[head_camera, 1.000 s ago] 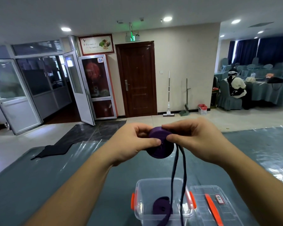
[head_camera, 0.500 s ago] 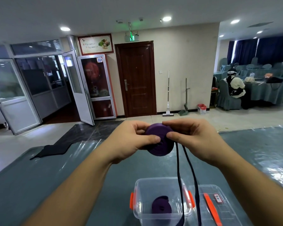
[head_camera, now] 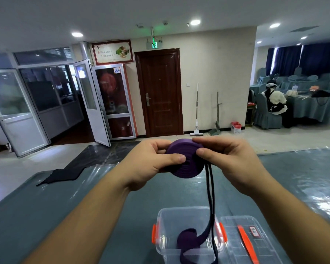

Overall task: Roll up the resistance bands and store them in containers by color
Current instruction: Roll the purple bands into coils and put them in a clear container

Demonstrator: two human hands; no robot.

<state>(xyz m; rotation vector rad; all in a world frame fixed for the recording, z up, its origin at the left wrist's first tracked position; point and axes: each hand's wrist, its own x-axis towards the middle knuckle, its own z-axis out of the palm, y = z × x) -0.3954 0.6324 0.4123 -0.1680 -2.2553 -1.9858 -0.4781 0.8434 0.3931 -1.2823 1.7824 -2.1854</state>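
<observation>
Both hands hold a purple resistance band roll up in the air above the table. My left hand pinches its left side with the thumb on the face. My right hand grips the right side, thumb on the coil. The band's loose tail hangs down from the roll into a clear plastic container with orange latches. A second rolled purple band lies inside that container.
The container's clear lid with an orange strip lies to its right. The table has a teal cloth under clear plastic. A black cloth lies at its far left edge. A person sits at a distant table.
The roll has turned slightly between my hands and looks a little larger. The hanging tail has swung and now drops into the container.
</observation>
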